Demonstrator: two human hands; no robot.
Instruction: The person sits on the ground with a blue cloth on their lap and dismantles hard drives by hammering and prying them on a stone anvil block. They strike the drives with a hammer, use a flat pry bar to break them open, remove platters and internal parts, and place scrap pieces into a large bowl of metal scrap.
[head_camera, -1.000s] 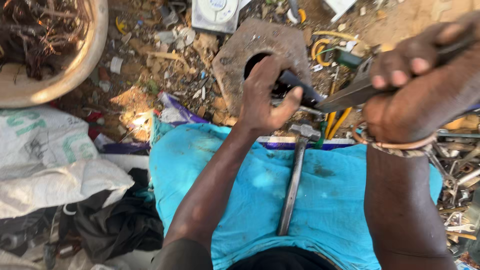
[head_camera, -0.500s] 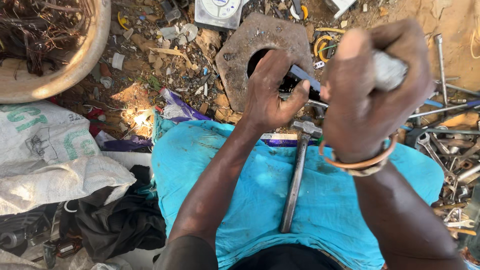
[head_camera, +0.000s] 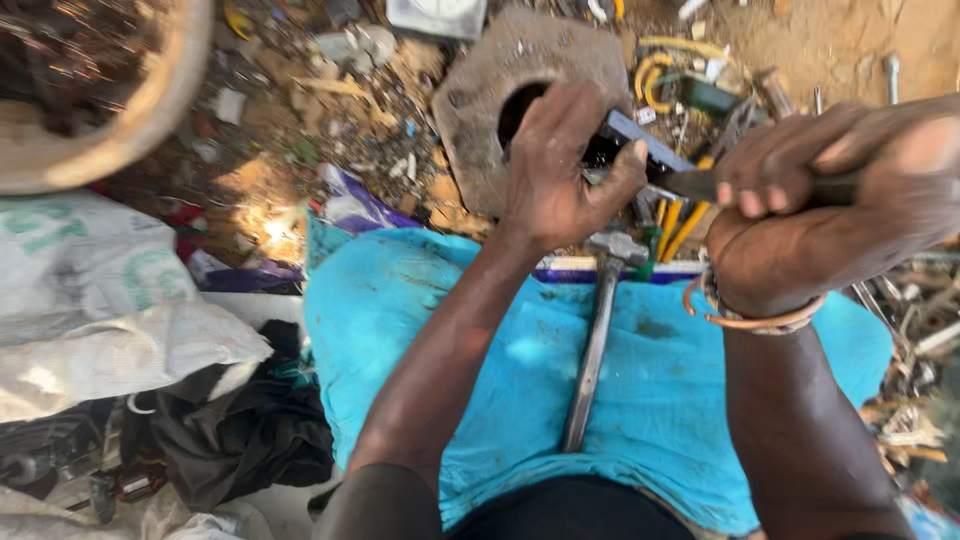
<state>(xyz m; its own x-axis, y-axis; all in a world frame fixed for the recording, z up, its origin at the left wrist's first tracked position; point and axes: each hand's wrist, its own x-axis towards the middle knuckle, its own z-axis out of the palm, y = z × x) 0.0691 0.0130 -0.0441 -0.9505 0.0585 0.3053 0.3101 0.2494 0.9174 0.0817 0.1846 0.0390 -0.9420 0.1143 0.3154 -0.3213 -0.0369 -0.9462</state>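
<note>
My left hand (head_camera: 560, 170) grips a dark scrap part (head_camera: 630, 140) over the round hole of a thick metal plate (head_camera: 480, 90) on the ground. My right hand (head_camera: 820, 200) is closed around the handle of a dark metal tool (head_camera: 700, 183), whose tip points left at the part under my left fingers. A metal hammer (head_camera: 592, 345) lies on the blue cloth (head_camera: 400, 330) across my lap, its head toward the plate, touched by neither hand. A cord bracelet sits on my right wrist.
A round basin (head_camera: 150, 110) holding dark scrap stands at the top left. White sacks (head_camera: 90, 300) and black cloth (head_camera: 230, 430) lie left of my lap. Yellow wires (head_camera: 660, 70), bolts and metal scraps litter the dirt to the right.
My right hand had swung up in front of the plate half a second ago; it has moved back right and down, tool tip against the part. My left hand stays on the part.
</note>
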